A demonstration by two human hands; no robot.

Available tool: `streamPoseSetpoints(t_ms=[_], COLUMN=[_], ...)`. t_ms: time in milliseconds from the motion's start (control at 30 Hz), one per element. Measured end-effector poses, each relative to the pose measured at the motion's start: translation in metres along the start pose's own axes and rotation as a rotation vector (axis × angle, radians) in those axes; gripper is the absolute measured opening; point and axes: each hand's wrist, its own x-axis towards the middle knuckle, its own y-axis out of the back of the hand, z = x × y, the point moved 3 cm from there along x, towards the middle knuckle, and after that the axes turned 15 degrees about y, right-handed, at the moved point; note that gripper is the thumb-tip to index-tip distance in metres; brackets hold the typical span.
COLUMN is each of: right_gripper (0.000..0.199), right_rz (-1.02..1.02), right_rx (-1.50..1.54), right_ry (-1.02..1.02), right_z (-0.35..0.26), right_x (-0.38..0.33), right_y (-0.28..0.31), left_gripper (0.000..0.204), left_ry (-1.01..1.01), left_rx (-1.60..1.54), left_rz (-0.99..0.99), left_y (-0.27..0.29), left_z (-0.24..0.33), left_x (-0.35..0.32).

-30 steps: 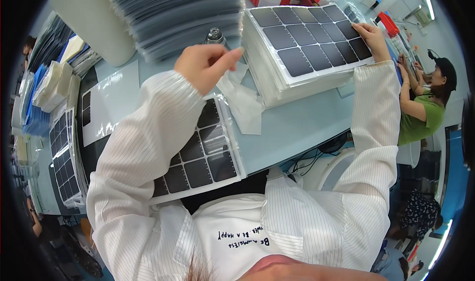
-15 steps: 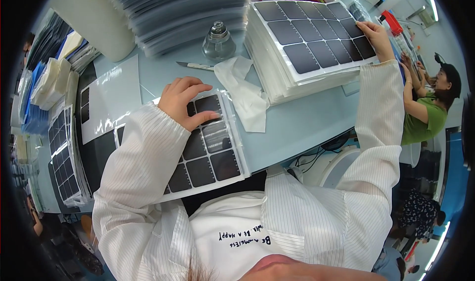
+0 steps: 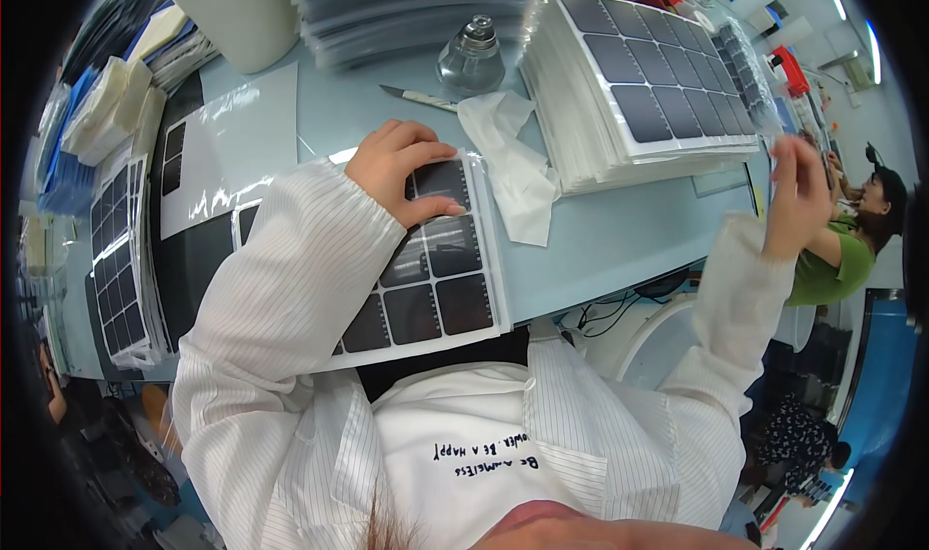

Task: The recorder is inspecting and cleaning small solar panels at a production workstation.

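In front of me lies a sheet of dark, rounded squares (image 3: 412,315) on a white backing with a clear film edge. My left hand (image 3: 399,171) rests on its upper part, thumb and fingers apart. To the right stands a thick stack of similar sheets (image 3: 668,76), dark squares uppermost. Just beyond the stack's right side, my right hand (image 3: 801,190) is raised in the air, fingers stretched upward and slightly blurred. Nothing shows in it. A crumpled white cloth (image 3: 508,168) lies between the near sheet and the stack.
A glass bottle with a metal top (image 3: 471,59) and a craft knife (image 3: 418,97) lie beyond the cloth. Behind them rises a tall pile of film-wrapped sheets (image 3: 416,13). More sheets (image 3: 118,260) stand at left. A co-worker in green (image 3: 840,260) is at right.
My right hand has let go of the stack's right corner and moved right and nearer to me. My left hand stays on the near sheet. The whole view has shifted slightly.
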Motion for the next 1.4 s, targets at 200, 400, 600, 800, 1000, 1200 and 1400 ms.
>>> streamPoseSetpoints(t_ms=[200,400,600,800,1000,1200,1400], right_gripper=[0.025,0.036,0.042,0.046,0.045,0.043,0.041], right_rz=[-0.421,-0.587,-0.675,-0.758,-0.800,-0.788,-0.785], right_rx=[0.444,0.645,0.640,0.699,0.674,0.674,0.695], right_ry=[0.290,0.101,0.062,-0.017,-0.040,-0.090,-0.126], right_z=[-0.126,-0.138,-0.141,-0.132,-0.131,-0.130,-0.127], right_x=[-0.048,-0.075,-0.073,-0.069,-0.066,-0.066,-0.069], right_y=[-0.073,-0.171,-0.205,-0.216,-0.219,-0.223,-0.224], left_gripper=[0.051,0.052,0.056,0.057,0.057,0.056,0.054], left_ry=[0.017,-0.004,0.020,0.021,0.047,0.047,0.058], left_rx=[-0.025,-0.138,-0.241,-0.265,-0.244,-0.222,-0.240], left_rz=[0.012,0.021,0.011,0.037,0.032,0.039,0.014], left_y=[-0.003,-0.004,-0.010,-0.012,-0.013,-0.013,-0.012], left_z=[-0.006,-0.006,-0.013,-0.014,-0.017,-0.018,-0.017], left_x=[-0.003,-0.001,0.002,0.002,0.003,0.002,0.002])
